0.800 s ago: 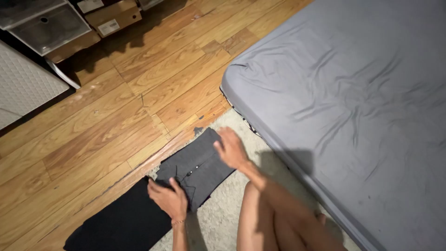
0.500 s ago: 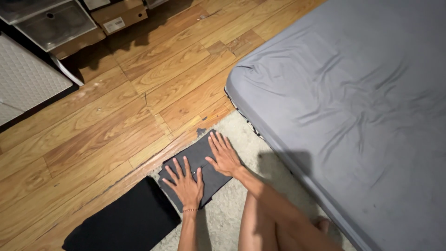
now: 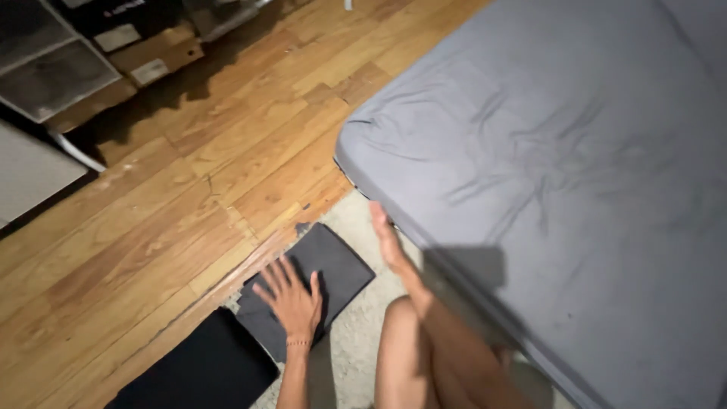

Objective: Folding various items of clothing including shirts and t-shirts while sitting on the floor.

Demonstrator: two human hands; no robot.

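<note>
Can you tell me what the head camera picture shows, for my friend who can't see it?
A person's left hand presses flat on a folded dark grey cloth lying on a pale rug. The right hand is lifted off it, edge-on, near a bed with a grey sheet. A black folded cloth lies beside it, by the wooden floor.

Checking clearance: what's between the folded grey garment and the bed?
Head view: a strip of pale rug, with the right hand raised over it beside the grey garment and bed.

Matt grey cloth garment, glossy wood floor, wrinkled sheet
</note>
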